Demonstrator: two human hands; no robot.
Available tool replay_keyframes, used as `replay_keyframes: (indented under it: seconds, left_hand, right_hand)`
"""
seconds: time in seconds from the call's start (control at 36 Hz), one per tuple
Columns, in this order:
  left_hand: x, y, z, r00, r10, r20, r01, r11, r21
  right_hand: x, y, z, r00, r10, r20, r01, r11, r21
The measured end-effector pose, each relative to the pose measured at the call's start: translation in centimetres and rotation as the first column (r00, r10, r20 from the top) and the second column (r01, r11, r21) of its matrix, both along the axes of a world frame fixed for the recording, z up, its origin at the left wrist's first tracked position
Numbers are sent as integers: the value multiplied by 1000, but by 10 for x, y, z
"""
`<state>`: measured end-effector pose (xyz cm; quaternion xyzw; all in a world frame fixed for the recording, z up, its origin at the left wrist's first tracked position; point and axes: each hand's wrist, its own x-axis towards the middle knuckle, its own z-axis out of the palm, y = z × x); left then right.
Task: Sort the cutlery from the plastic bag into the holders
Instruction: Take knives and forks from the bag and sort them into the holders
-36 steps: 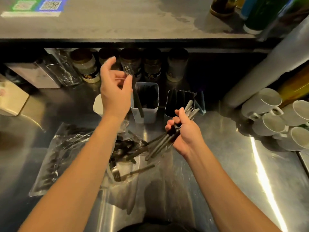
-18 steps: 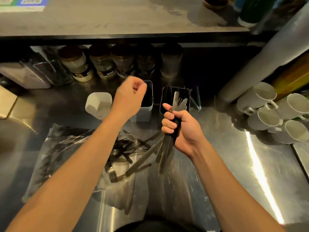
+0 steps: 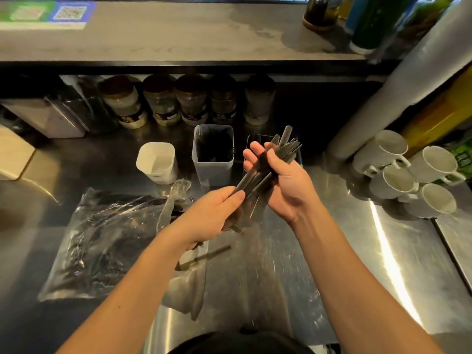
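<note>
Right hand (image 3: 283, 182) clamped on knife bundle (image 3: 268, 167), left hand (image 3: 217, 213) pinching one handle — best drawn straight out, dropped into grey holder (image 3: 213, 164) just left of bundle.

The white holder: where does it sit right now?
In the head view the white holder stands left of centre on the steel counter, beside the grey holder and just behind the plastic bag.

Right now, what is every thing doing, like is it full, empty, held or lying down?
Bundle of dark metal cutlery: held in the right hand.
Left hand: fingers pinching the bundle's lower ends.
White square plastic holder: upright, looks empty.
Grey square holder: upright, dark cutlery inside.
Clear plastic bag: lying flat, cutlery inside.
White mugs: lying on their sides.
</note>
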<state>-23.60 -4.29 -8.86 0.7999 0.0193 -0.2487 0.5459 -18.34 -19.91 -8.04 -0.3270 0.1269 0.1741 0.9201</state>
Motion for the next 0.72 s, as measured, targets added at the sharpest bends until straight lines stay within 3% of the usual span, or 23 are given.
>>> replay_keyframes:
  seconds: [0.08, 0.19, 0.33, 0.39, 0.44, 0.5, 0.58, 0.64, 0.69, 0.72]
  left_hand:
    - [-6, -5, -1, 996, 66, 54, -67, 998, 22]
    - [-15, -10, -2, 984, 164, -72, -171, 980, -99]
    - [-18, -25, 2, 971, 223, -86, -237, 941, -243]
    - [-16, -28, 6, 973, 225, -54, -231, 946, -227]
    - [-11, -27, 11, 976, 214, 33, -209, 971, -112]
    - [-5, -25, 15, 980, 137, 146, -154, 982, 111]
    - [13, -15, 12, 934, 133, 332, -266, 878, 397]
    - [29, -5, 8, 824, 206, 528, -425, 842, 334]
    - [46, 0, 12, 738, 206, 643, -378, 915, 140]
    - [54, 2, 15, 739, 148, 658, -300, 946, 124]
  right_hand:
    - [-2, 2, 1, 1000, -11, -19, 10, 999, -52]
    - [-4, 3, 3, 1000, 18, -7, -18, 1000, -11]
    - [-13, 14, 3, 988, 135, 70, -120, 974, -190]
    - [-15, 19, 1, 987, 145, 74, -120, 956, -269]
    - [-16, 23, 0, 991, 113, 66, -92, 962, -258]
    - [-15, 25, -3, 998, 50, 35, -39, 961, -273]
    - [-14, 26, -11, 999, -1, 52, 21, 918, -396]
    - [-15, 25, -14, 993, 75, 89, -17, 851, -525]
    - [-18, 24, -18, 978, 182, 107, -69, 756, -651]
    - [-20, 24, -21, 963, 241, 118, -93, 713, -695]
